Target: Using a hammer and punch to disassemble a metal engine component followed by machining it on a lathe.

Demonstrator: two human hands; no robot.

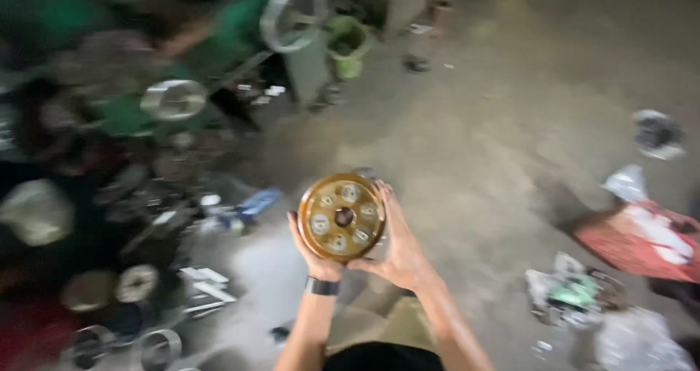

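Both my hands hold up a round brass-coloured metal disc [341,216] with a dark centre hole and several pale inserts around it. My left hand [312,256], with a dark wristband, cups its lower left edge from beneath. My right hand [399,248] grips its right edge, fingers stretched up along the rim. The disc faces me, above a grey concrete floor [474,145]. The picture is blurred by motion.
A green machine with shiny metal wheels [294,15] stands at upper left. Metal rings and parts [138,283] litter the floor at left. A green bucket [347,44] sits at the top. A red sheet [642,241] and plastic bags [583,298] lie at right.
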